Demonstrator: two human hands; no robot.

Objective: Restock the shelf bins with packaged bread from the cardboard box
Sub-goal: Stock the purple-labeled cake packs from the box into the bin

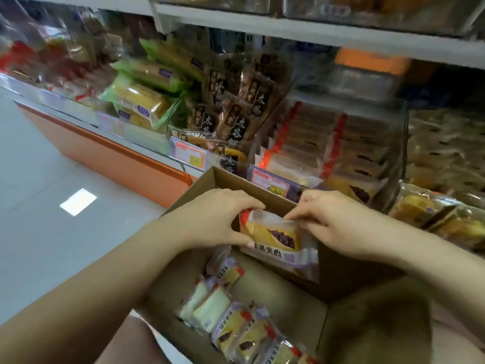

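Plastic bread packet (275, 236) crosswise, red end left, in grip of left hand (217, 219) and right hand (333, 222)

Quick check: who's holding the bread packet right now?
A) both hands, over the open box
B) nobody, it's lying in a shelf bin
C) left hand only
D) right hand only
A: the left hand and right hand both grip the bread packet over the cardboard box.

A single wide-angle view from the person's head looks forward and steeply down, close over the open brown cardboard box (275, 298), with the white tiered shelf (315, 30) just ahead and the grey tiled floor (39, 166) at left.
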